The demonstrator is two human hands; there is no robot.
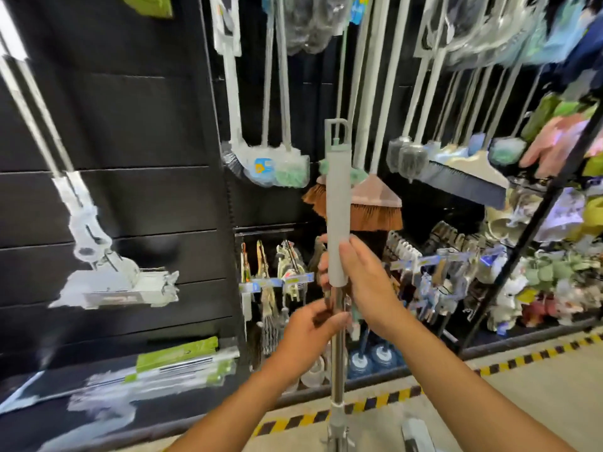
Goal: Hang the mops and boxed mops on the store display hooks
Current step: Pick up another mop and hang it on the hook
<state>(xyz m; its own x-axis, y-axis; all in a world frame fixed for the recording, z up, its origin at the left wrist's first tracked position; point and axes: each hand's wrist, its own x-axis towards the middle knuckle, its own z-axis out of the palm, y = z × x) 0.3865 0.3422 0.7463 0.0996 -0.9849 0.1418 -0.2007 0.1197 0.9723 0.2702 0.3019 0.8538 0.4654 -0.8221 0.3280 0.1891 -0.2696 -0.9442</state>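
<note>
I hold a mop (338,190) upright in front of me; it has a grey foam grip, a green hanging loop at the top and a shiny metal pole below. My right hand (359,275) grips the lower end of the grey grip. My left hand (310,331) pinches the metal pole just beneath it. The mop's head is out of view below. A white flat mop (98,256) hangs on the black wall panel at the left. Boxed mops (169,363) with green labels lie on the low shelf at the bottom left.
Brooms, brushes and dusters hang on the display behind the pole, with a brown-bristled broom (375,207) right behind it. Small goods fill hooks lower down. A black rack (535,216) of cloths stands at the right, where another person's hand (551,145) shows. Yellow-black tape (375,402) edges the floor.
</note>
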